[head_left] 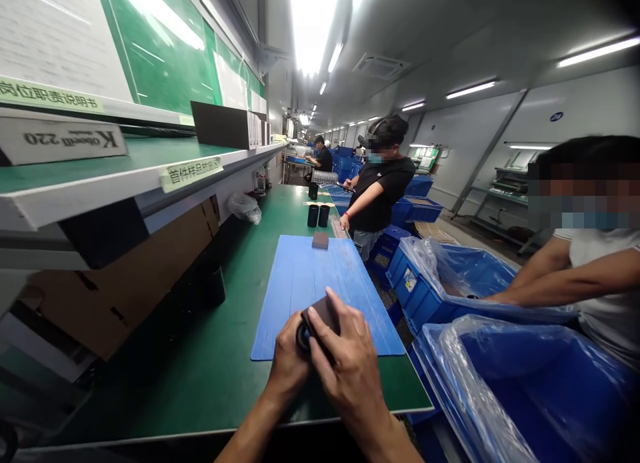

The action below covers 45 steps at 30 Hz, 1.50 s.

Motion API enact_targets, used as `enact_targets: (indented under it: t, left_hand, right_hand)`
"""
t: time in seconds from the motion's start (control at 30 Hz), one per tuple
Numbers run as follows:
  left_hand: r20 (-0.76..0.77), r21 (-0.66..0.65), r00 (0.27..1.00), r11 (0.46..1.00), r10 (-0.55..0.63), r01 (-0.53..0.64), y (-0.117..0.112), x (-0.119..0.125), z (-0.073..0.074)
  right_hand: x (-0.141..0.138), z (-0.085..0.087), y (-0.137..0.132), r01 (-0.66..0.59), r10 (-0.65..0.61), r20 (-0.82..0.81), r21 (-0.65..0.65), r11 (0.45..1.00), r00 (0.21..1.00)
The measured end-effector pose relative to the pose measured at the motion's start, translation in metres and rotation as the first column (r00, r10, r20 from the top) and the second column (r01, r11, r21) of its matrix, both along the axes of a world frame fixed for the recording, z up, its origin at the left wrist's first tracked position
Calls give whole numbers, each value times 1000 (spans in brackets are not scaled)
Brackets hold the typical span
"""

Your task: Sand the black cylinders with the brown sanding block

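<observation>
My left hand (290, 348) is wrapped round a black cylinder (302, 336), whose round open end faces my right hand. In my right hand (353, 353) is a dark brown sanding sponge (326, 315), held against the rim of the cylinder with the fingers closed over it. Both hands are above the near edge of a blue mat (295, 276). A second brown sanding sponge (321, 240) lies at the mat's far edge. Beyond it, two black cylinders (313, 216) stand side by side.
Another black cylinder (214, 284) stands on the left of the green table (240, 383). Overhead at left runs a shelf (150, 176). Blue bins (425, 296) lined with plastic stand at right, where a person reaches in. Another person (383, 183) stands by the table's far side.
</observation>
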<state>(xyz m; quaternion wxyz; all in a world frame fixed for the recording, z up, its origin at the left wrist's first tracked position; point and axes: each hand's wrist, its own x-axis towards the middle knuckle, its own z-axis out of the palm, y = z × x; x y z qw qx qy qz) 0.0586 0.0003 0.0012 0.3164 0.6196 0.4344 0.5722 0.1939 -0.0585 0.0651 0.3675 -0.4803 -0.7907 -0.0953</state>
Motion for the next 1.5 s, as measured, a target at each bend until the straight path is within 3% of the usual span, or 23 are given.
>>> enact_targets:
  t: [0.33,0.43,0.53,0.63,0.8,0.93,1.1,1.27,1.4,1.5]
  left_hand:
    - [14,-17,1000,1000,-12,12,-1,-1,4]
    - [38,-31,999,999,-18,20,1,-3,6]
    - [-3,-18,999,999,33,-33,1,-4,9]
    - [-46,10,997,998,59,-59,-1,-4,11]
    - [-62,12,997,999,39,-38,-3,-2,11]
    - [-31,1,999,1000,-10,10,-4,-2,8]
    - [14,-10,999,999,-48,48,-2,-2,-2]
    - [85,-16,995,998,-58,60,0,-2,-3]
    - [-28,-22,995,995,-95,94,0,-4,0]
    - [26,-24,998,998,-49,50,1,-5,-1]
  right_hand:
    - [-4,7,1,-34,34,-8,-32,999,999]
    - [-3,16,30,-52,31,-169,-119,992,985]
    - [11,29,60,-181,75,-401,-236,955,913]
    - [34,27,60,-153,17,-485,-242,958,874]
    - [48,4,13,-34,-15,-269,-176,984,963]
    - [33,5,-4,-71,73,25,-66,995,997]
    - [21,19,22,-267,262,186,0,964,947]
    - [33,15,47,-531,516,201,24,847,833]
    - [47,11,55,-543,544,89,-34,839,834]
    - [47,14,56,-557,558,183,-65,828,809]
